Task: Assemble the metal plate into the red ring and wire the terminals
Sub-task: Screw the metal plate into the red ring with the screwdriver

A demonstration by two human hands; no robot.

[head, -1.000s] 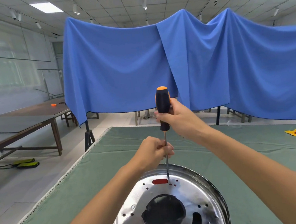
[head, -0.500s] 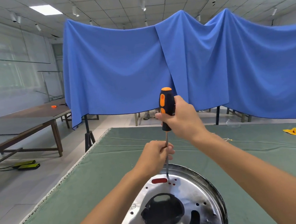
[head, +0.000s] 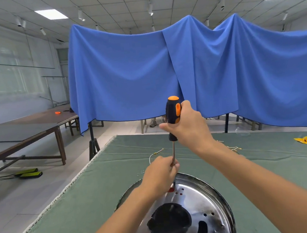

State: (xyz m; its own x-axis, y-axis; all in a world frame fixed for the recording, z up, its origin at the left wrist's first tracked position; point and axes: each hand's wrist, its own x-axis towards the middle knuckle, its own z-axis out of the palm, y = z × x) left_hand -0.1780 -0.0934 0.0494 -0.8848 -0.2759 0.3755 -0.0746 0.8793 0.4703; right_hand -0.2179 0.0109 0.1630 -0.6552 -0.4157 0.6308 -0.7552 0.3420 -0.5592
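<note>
Lowered, left hand (head: 161, 173) fingers pinch the screwdriver (head: 173, 114) shaft; right hand (head: 187, 128) grips its handle.

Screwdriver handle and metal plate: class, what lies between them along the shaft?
In the head view, the left hand grips the shaft between the screwdriver handle and the plate.

No legible text anywhere.
</note>
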